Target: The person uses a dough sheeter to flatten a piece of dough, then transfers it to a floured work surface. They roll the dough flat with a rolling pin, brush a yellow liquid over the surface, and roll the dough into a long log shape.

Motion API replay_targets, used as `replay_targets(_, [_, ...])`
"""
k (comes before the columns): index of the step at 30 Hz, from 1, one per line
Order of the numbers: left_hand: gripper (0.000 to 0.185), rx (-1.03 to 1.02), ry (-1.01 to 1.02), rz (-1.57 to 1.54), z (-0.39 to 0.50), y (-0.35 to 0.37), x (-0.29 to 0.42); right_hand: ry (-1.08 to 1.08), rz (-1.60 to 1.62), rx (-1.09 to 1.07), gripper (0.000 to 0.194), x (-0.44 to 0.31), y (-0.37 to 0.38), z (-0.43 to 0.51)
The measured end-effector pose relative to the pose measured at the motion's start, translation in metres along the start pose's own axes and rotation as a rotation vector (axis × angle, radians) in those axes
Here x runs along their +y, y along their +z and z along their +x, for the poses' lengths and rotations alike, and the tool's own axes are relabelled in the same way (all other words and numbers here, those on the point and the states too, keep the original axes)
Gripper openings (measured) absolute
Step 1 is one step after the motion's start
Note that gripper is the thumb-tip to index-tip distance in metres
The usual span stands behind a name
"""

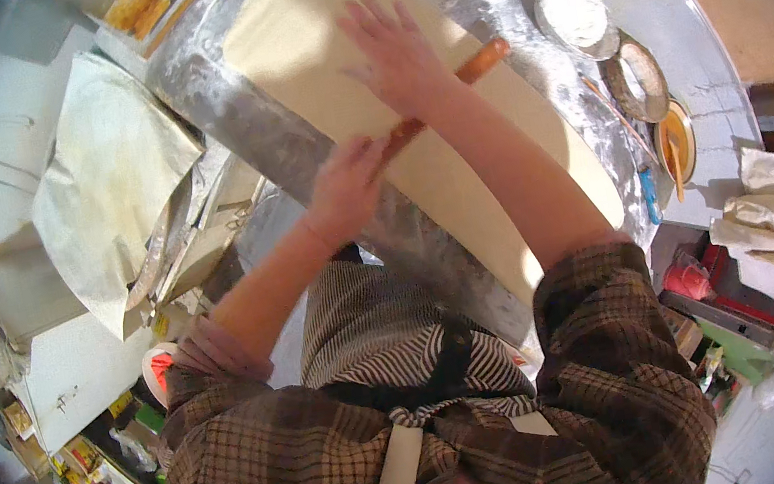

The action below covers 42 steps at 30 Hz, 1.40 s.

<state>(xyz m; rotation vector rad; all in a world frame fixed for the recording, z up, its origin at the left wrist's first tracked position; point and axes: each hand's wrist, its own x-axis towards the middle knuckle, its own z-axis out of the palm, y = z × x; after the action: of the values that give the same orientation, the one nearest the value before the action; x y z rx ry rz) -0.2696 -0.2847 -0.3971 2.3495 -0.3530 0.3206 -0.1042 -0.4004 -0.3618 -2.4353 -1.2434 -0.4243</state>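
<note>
A long oval sheet of pale dough [450, 182] lies across a floured dark work board [239, 125]. Over the dough, set at a slant, is a wooden rolling pin [482, 62]. My left hand [347, 183] grips the pin's near left end at the dough's edge. Beyond the pin, my right hand [395, 51] is spread above or on the dough, slightly blurred. Its wrist crosses over the pin and hides the middle of it. Whether that palm touches the dough I cannot tell.
On the right stand a bowl of white flour [572, 11], a ring-shaped dish [635, 81] and a bowl of orange-brown liquid [674, 128] with a brush or spoon across it. A thin stick [618, 118] and a blue-handled tool [649, 194] lie nearby. Left is a large pale sheet [111, 179].
</note>
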Motion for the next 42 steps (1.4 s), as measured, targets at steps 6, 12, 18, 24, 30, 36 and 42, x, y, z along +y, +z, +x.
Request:
replay_targets(6, [0.056, -0.050, -0.004, 0.195, 0.001, 0.010, -0.010, 0.129, -0.006, -0.374, 0.064, 0.002, 0.042, -0.004])
replay_targets(12, [0.060, -0.084, 0.085, 0.102, -0.027, 0.065, 0.064, 0.258, -0.064, -0.426, 0.065, -0.003, -0.067, -0.154])
replay_targets(18, [0.059, -0.159, 0.111, 0.117, -0.027, 0.065, 0.074, 0.314, 0.094, -0.295, 0.062, 0.008, -0.068, -0.122])
replay_targets(24, [0.054, -0.176, -0.027, -0.102, -0.039, 0.075, 0.093, 0.228, -0.003, -0.359, 0.061, 0.024, -0.031, -0.124])
replay_targets(30, [0.061, -0.360, 0.159, -0.121, -0.065, 0.128, 0.149, 0.464, -0.114, -0.433, 0.062, 0.005, -0.136, -0.261])
replay_targets(36, [0.063, -0.484, 0.188, 0.001, -0.071, 0.138, 0.154, 0.526, -0.006, -0.325, 0.058, 0.014, -0.130, -0.240])
replay_targets(42, [0.069, -0.287, 0.192, -0.070, -0.072, 0.140, 0.169, 0.438, 0.042, -0.269, 0.060, 0.035, -0.109, -0.248])
